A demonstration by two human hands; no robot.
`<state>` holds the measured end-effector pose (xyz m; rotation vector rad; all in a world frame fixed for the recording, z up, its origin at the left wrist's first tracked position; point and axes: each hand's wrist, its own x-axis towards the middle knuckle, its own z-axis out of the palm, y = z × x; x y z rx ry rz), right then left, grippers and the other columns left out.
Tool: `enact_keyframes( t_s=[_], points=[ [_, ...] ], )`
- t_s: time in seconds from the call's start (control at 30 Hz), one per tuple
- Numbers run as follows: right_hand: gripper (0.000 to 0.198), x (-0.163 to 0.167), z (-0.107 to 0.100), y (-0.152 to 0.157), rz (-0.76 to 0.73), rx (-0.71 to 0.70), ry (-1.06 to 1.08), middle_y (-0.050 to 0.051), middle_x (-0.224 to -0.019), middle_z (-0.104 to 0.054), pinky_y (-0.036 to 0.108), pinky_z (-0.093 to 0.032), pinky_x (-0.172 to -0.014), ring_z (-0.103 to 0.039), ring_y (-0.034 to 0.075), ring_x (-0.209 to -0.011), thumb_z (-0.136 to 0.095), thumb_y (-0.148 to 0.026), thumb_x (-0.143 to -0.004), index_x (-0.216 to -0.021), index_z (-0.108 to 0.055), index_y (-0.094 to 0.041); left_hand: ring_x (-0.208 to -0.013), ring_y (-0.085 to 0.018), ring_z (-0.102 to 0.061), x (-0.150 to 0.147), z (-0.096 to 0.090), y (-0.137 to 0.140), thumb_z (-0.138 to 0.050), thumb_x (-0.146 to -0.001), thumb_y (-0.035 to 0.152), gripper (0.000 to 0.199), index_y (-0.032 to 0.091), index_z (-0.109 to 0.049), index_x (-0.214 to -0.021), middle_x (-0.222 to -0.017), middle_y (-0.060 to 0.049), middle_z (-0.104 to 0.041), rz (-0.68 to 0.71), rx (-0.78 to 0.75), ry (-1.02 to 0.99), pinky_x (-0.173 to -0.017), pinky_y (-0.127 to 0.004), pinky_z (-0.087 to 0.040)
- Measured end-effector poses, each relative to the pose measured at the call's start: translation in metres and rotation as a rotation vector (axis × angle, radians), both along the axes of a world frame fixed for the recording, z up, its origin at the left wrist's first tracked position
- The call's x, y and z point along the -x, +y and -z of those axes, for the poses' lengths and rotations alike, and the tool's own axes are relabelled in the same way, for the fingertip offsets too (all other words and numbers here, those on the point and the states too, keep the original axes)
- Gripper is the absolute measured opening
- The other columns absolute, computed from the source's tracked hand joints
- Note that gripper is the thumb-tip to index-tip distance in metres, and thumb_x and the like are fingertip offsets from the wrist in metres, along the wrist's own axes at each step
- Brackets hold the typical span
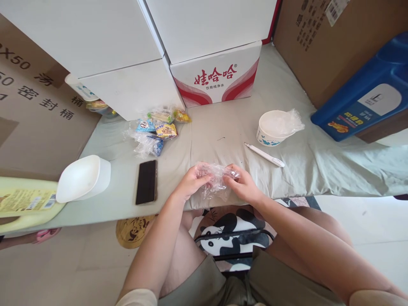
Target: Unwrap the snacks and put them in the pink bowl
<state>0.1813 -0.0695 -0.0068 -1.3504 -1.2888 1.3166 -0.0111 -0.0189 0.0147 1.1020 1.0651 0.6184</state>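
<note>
A crumpled sheet of clear plastic film (216,180) hangs between my hands at the front edge of the cloth-covered surface. My left hand (196,180) pinches its left side, and my right hand (240,182) grips its right side. Beyond my right hand lies a white pen-shaped cutter (265,154). Further right stands a paper tub (270,135) with more clear film (295,121) spilling over its rim. To the left, a dark phone (146,182) lies flat. Behind it is a small pile of wrapped snacks (164,125) with clear wrapping (143,142).
A white plastic bowl (105,174) and a pale yellow jug (28,204) are at the left. White boxes (219,78) stand at the back. A blue bottle (363,93) leans near a brown carton (321,46) on the right. A panda-print stool (216,238) is below.
</note>
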Motion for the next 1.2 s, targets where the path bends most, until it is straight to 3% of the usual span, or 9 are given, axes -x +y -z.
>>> enact_keyframes(
  t_s=[0.27, 0.7, 1.2],
  points=[
    [0.02, -0.0006, -0.0019, 0.0002, -0.021, -0.056, -0.091, -0.001, -0.078, -0.062, 0.03, -0.044, -0.074, -0.058, 0.017, -0.074, -0.059, -0.04, -0.079, -0.085, -0.057, -0.021, -0.065, -0.016, -0.068, 0.0003, -0.0034, -0.0009, -0.085, -0.065, 0.037, 0.05, 0.018, -0.058, -0.102, -0.074, 0.001, -0.07, 0.046, 0.01, 0.014, -0.066, -0.028, -0.052],
    [0.019, -0.0009, 0.0024, -0.0008, -0.071, -0.057, -0.088, -0.001, -0.077, -0.063, 0.027, -0.043, -0.067, -0.057, 0.015, -0.07, -0.056, -0.038, -0.082, -0.087, -0.058, -0.019, -0.066, -0.014, -0.065, -0.0009, -0.0045, -0.0009, -0.085, -0.066, 0.041, 0.049, 0.016, -0.059, -0.099, -0.076, 0.0, -0.067, 0.093, 0.007, 0.015, -0.067, -0.029, -0.052],
    [0.021, -0.0002, -0.001, -0.0005, -0.078, -0.055, -0.104, -0.002, -0.074, -0.061, 0.027, -0.043, -0.068, -0.056, 0.014, -0.069, -0.054, -0.04, -0.082, -0.086, -0.057, -0.019, -0.06, -0.012, -0.062, -0.0042, -0.0025, 0.0, -0.083, -0.064, 0.034, 0.039, 0.016, -0.061, -0.09, -0.071, 0.001, -0.066, 0.017, -0.036, 0.013, -0.062, -0.026, -0.051]
  ],
)
